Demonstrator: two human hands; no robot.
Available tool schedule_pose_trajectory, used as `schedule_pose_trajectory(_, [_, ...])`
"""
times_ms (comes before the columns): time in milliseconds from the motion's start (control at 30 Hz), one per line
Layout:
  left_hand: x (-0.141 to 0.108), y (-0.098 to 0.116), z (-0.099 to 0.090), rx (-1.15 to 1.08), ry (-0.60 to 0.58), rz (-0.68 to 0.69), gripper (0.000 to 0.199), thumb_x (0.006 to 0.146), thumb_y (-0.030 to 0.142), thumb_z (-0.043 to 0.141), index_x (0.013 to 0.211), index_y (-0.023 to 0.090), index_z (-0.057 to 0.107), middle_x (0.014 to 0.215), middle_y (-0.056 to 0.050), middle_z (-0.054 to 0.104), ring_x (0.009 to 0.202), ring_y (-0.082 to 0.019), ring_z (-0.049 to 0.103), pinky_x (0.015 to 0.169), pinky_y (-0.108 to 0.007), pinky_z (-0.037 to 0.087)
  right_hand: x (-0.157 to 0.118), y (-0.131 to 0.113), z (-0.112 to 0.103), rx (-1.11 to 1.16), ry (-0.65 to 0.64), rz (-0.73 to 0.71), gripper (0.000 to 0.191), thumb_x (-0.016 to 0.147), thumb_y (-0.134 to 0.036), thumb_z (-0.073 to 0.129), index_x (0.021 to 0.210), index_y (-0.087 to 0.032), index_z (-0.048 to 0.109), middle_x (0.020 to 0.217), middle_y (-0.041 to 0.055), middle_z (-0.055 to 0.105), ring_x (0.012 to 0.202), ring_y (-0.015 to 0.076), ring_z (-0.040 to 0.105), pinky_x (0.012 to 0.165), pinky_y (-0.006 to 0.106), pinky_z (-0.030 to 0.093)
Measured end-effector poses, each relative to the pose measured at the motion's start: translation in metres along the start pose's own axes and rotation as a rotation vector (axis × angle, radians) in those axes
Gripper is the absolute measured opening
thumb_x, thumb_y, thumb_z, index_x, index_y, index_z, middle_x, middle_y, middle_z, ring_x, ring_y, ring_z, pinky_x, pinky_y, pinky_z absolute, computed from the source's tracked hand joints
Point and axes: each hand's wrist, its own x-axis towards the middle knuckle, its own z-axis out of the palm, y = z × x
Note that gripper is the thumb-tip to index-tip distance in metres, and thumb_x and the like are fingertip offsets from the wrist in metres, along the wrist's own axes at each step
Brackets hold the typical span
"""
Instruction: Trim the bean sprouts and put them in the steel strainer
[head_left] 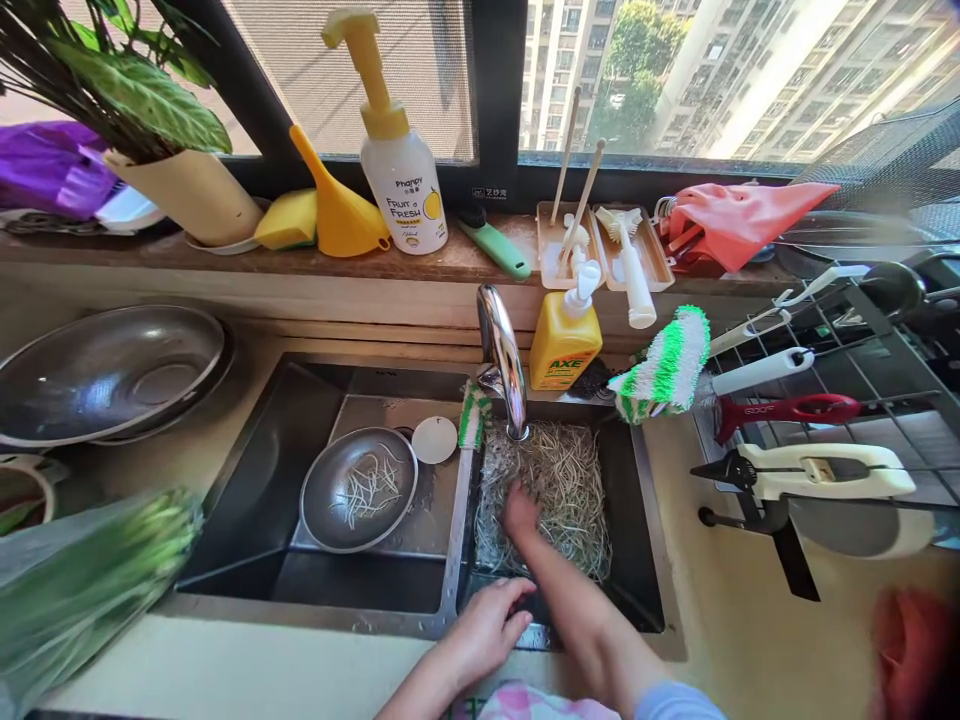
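Observation:
My right hand reaches into the right basin, among a mass of thin, pale bean sprouts lying in water. Its fingers look slightly apart, though their tips are partly lost in the sprouts and water. Over the front edge of that basin hovers my left hand, fingers loosely bent and apart, nothing in them. Above the sprouts stands a chrome faucet, its spout over the basin. A few more sprouts lie in a grey round pan in the left basin.
Beside the pan is a small white disc. A green-and-white scrubber sits on the divider. Behind stands a yellow soap bottle. On the right is a wire rack with utensils; on the left, a wok and bagged green vegetables.

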Motion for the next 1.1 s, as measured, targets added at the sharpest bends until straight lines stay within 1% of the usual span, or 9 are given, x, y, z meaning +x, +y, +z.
schedule_pose_trajectory(100, [0.001, -0.005, -0.002, -0.066, 0.019, 0.004, 0.034, 0.075, 0.025, 0.044, 0.108, 0.022, 0.054, 0.102, -0.005, 0.059, 0.091, -0.017, 0.054, 0.081, -0.028, 0.04, 0.004, 0.016, -0.002, 0.128, -0.076, -0.046, 0.042, 0.071, -0.018, 0.052, 0.113, -0.016, 0.048, 0.093, 0.0158, 0.062, 0.09, 0.0278, 0.058, 0.077, 0.039, 0.039])
schedule_pose_trajectory(233, [0.014, -0.018, 0.0, -0.198, 0.069, -0.052, 0.035, 0.075, 0.028, 0.046, 0.108, 0.018, 0.053, 0.098, -0.007, 0.061, 0.089, -0.017, 0.055, 0.08, -0.029, 0.042, 0.003, 0.053, -0.031, 0.264, -0.056, -0.067, 0.037, 0.07, -0.015, 0.05, 0.107, -0.016, 0.052, 0.094, 0.0101, 0.063, 0.087, 0.0208, 0.059, 0.074, 0.029, 0.042])
schedule_pose_trajectory(333, [0.036, -0.024, 0.006, -0.321, 0.259, -0.07, 0.046, 0.072, 0.033, 0.051, 0.115, 0.017, 0.047, 0.111, -0.011, 0.056, 0.101, -0.02, 0.052, 0.088, -0.034, 0.038, -0.017, 0.066, -0.051, 0.394, -0.063, -0.144, 0.032, 0.068, -0.013, 0.048, 0.099, -0.016, 0.055, 0.09, 0.0043, 0.064, 0.08, 0.0159, 0.059, 0.07, 0.024, 0.044])
schedule_pose_trajectory(433, [0.058, -0.018, 0.011, -0.471, 0.424, -0.034, 0.061, 0.068, 0.04, 0.057, 0.122, 0.016, 0.04, 0.125, -0.014, 0.045, 0.116, -0.023, 0.04, 0.097, -0.037, 0.029, -0.048, 0.064, -0.065, 0.687, 0.012, -0.265, 0.034, 0.068, -0.014, 0.046, 0.101, -0.016, 0.053, 0.092, 0.003, 0.063, 0.082, 0.0153, 0.058, 0.074, 0.026, 0.045])
schedule_pose_trajectory(567, [0.069, 0.002, 0.014, -0.738, 0.295, 0.043, 0.059, 0.07, 0.046, 0.055, 0.121, 0.018, 0.043, 0.126, -0.011, 0.045, 0.119, -0.023, 0.037, 0.1, -0.036, 0.025, -0.085, 0.05, -0.071, 0.952, 0.094, -0.336, 0.04, 0.069, -0.018, 0.048, 0.11, -0.017, 0.048, 0.104, 0.0065, 0.059, 0.094, 0.0179, 0.056, 0.084, 0.033, 0.042])
schedule_pose_trajectory(700, [0.068, 0.014, 0.015, -1.003, 0.198, 0.014, 0.05, 0.071, 0.044, 0.055, 0.113, 0.017, 0.048, 0.116, -0.01, 0.054, 0.109, -0.021, 0.047, 0.095, -0.034, 0.031, -0.109, 0.04, -0.066, 0.917, 0.054, -0.341, 0.056, 0.068, -0.017, 0.049, 0.123, -0.019, 0.037, 0.126, 0.0096, 0.044, 0.117, 0.0203, 0.04, 0.098, 0.039, 0.031])
schedule_pose_trajectory(800, [0.069, 0.013, 0.015, -1.126, 0.183, -0.038, 0.048, 0.067, 0.038, 0.062, 0.105, 0.013, 0.05, 0.104, -0.011, 0.06, 0.096, -0.02, 0.055, 0.087, -0.034, 0.038, -0.122, 0.037, -0.07, 0.855, 0.009, -0.37, 0.058, 0.067, -0.012, 0.045, 0.124, -0.019, 0.036, 0.128, 0.0095, 0.042, 0.121, 0.0197, 0.034, 0.101, 0.04, 0.028])
schedule_pose_trajectory(933, [0.072, 0.012, 0.009, -1.142, 0.205, 0.001, 0.044, 0.061, 0.031, 0.068, 0.097, 0.012, 0.053, 0.09, -0.008, 0.063, 0.081, -0.017, 0.058, 0.077, -0.03, 0.042, -0.134, 0.045, -0.088, 0.94, 0.113, -0.449, 0.047, 0.076, -0.014, 0.038, 0.122, -0.021, 0.034, 0.12, 0.0088, 0.05, 0.111, 0.0169, 0.048, 0.092, 0.036, 0.041])
schedule_pose_trajectory(1100, [0.077, 0.009, -0.003, -0.971, 0.253, -0.067, 0.04, 0.059, 0.037, 0.068, 0.086, 0.013, 0.051, 0.071, -0.001, 0.059, 0.061, -0.011, 0.054, 0.061, -0.026, 0.043, -0.128, 0.072, -0.105, 0.774, 0.309, -0.351, 0.019, 0.081, -0.027, 0.041, 0.09, -0.017, 0.056, 0.087, 0.0082, 0.063, 0.078, 0.0185, 0.06, 0.07, 0.032, 0.049])
